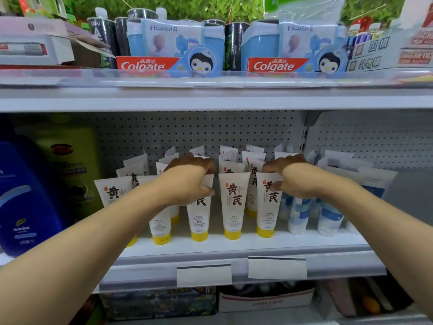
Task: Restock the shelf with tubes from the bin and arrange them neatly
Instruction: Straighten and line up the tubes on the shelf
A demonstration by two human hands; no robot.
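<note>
Cream tubes (233, 205) are stood upright in rows near the shelf's (234, 245) front edge, long axes vertical, yellow caps down, crimped ends up. One front tube (199, 221) is pinched at its top by the left hand (187, 181); another (267, 207) is gripped likewise by the right hand (288, 177).

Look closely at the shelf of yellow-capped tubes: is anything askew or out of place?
Yes. The front row of yellow-capped tubes stands upright on its caps, but the tubes behind lean at mixed angles. The left hand and right hand each grip a front tube.
</note>
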